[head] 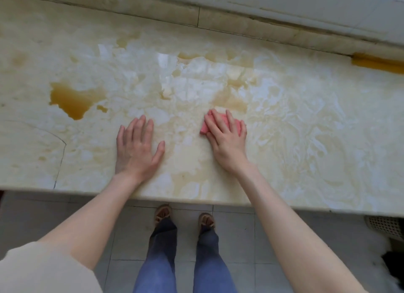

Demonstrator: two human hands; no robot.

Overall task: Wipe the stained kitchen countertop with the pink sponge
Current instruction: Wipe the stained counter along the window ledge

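Observation:
The pale marble countertop fills most of the view. A dark amber puddle lies on it at the left, and fainter brownish smears spread just beyond the sponge. The pink sponge lies flat on the counter near the middle, with my right hand pressed down on top of it, fingers spread over it. My left hand rests flat on the bare counter to the left of the sponge, palm down, fingers apart, holding nothing.
A raised ledge runs along the back of the counter. A yellow strip sits at the back right. A thin crack curves through the counter's front left. Below the front edge are grey floor tiles and my feet.

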